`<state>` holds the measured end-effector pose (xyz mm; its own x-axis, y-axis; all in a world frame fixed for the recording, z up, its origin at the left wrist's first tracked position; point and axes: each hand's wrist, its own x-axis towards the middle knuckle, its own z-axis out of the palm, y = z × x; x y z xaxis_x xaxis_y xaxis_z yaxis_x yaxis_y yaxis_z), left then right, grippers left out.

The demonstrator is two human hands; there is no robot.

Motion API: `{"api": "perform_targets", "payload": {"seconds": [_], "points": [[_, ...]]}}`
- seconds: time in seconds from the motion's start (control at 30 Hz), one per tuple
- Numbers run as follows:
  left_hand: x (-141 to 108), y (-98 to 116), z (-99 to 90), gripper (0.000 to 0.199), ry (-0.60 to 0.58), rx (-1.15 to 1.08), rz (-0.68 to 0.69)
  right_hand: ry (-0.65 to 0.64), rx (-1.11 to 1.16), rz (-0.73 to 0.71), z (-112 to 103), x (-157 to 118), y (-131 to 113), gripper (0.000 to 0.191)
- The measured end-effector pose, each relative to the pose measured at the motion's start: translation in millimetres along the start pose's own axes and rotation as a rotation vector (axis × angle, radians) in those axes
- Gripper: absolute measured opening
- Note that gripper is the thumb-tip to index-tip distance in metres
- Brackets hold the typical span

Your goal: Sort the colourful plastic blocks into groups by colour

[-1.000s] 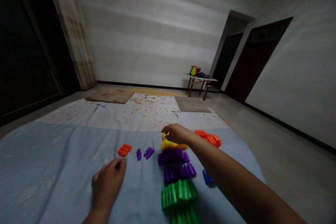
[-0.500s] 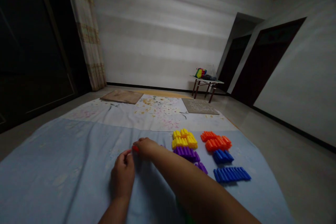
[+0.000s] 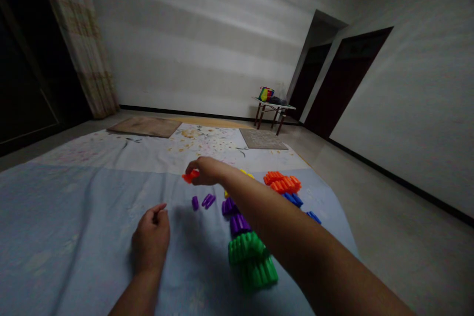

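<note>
My right hand (image 3: 208, 170) reaches out over the far part of the blue cloth, its fingers closed around an orange plastic piece (image 3: 189, 176). Nearer to me and to the left, my left hand (image 3: 151, 234) is held with its fingers curled; whatever may be inside is hidden. Between the hands a few loose purple pieces (image 3: 195, 203) lie on the cloth. Under and beside my right forearm are more purple pieces (image 3: 240, 224), ribbed green pieces (image 3: 255, 261) and partly covered yellow pieces (image 3: 246, 174). Past the forearm sit orange pieces in rows (image 3: 283, 182) and blue pieces (image 3: 294, 200).
The blue and floral cloth (image 3: 92, 237) covers the low surface before me. At its far side lie a brown board (image 3: 146, 127) and a greyish board (image 3: 262, 139). A small folding table (image 3: 274, 103) with a colourful bag stands by the wall.
My right hand has moved away from my left, forward over the cloth, carrying the orange piece. The view has shifted, and the green and loose purple pieces now show.
</note>
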<state>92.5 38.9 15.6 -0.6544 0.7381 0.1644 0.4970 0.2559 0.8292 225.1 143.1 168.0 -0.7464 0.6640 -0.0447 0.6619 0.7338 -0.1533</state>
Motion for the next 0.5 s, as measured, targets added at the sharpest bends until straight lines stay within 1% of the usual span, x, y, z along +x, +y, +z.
{"api": "perform_targets", "payload": {"seconds": [0.07, 0.1, 0.13, 0.2, 0.27, 0.37, 0.43, 0.5], "points": [[0.6, -0.3, 0.4, 0.032, 0.001, 0.006, 0.003, 0.078, 0.017, 0.041, -21.4, -21.0, 29.5, 0.036], [1.0, -0.7, 0.6, 0.032, 0.000, 0.008, 0.000, 0.149, 0.058, 0.075, -29.8, -33.4, 45.8, 0.034], [1.5, -1.0, 0.8, 0.031, -0.003, 0.011, -0.002, 0.202, 0.097, 0.129, -36.3, -46.7, 62.8, 0.032], [2.2, -1.1, 0.4, 0.031, -0.012, 0.020, -0.006, 0.264, 0.171, 0.292, -43.1, -74.1, 97.4, 0.029], [2.8, -0.8, -1.0, 0.031, -0.027, 0.040, -0.011, 0.282, 0.174, 0.406, -42.3, -99.9, 131.2, 0.030], [5.0, -2.9, -2.2, 0.030, -0.047, 0.075, -0.029, 0.285, 0.160, 0.586, -32.2, -131.6, 175.9, 0.029], [8.6, -9.1, 0.4, 0.030, -0.051, 0.104, -0.031, 0.266, 0.152, 0.688, -23.3, -146.7, 199.5, 0.027], [14.8, -20.8, 7.1, 0.031, -0.015, 0.125, 0.000, 0.228, 0.153, 0.761, -14.5, -156.5, 217.5, 0.026]]}}
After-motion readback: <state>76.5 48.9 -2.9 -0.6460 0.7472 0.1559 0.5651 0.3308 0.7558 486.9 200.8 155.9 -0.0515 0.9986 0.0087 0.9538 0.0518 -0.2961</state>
